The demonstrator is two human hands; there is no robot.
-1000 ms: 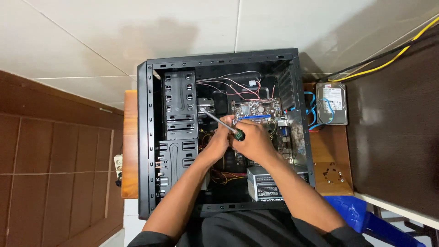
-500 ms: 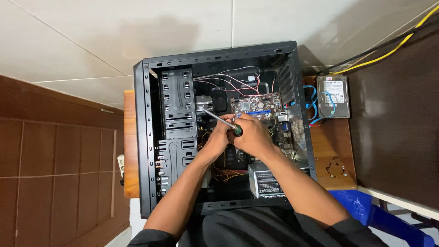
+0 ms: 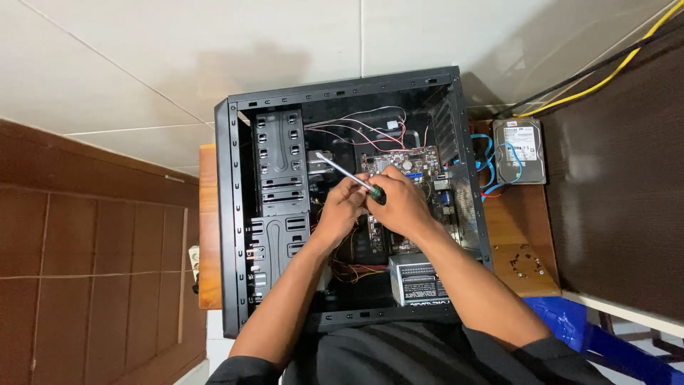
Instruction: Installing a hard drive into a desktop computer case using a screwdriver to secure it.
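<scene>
An open black computer case (image 3: 235, 214) lies on its side on a small wooden table (image 3: 209, 235), showing a motherboard (image 3: 402, 160) with red and white wires. Both my hands are inside it, close together over the board. My right hand (image 3: 400, 203) grips the dark green-and-black handle of a screwdriver (image 3: 349, 175), whose metal shaft points up and left. My left hand (image 3: 342, 207) sits against the shaft, its fingers curled around it. What the fingers do below is hidden.
A grey power supply (image 3: 417, 278) sits in the case's near corner. A black drive cage (image 3: 281, 171) fills the left side. A hard drive (image 3: 519, 151) with blue cables (image 3: 484, 153) lies on the table to the right. Yellow and black cables (image 3: 605, 68) run far right, a blue object (image 3: 605, 335) below.
The view has shifted slightly; my hands stay together over the motherboard, the screwdriver held at nearly the same angle.
</scene>
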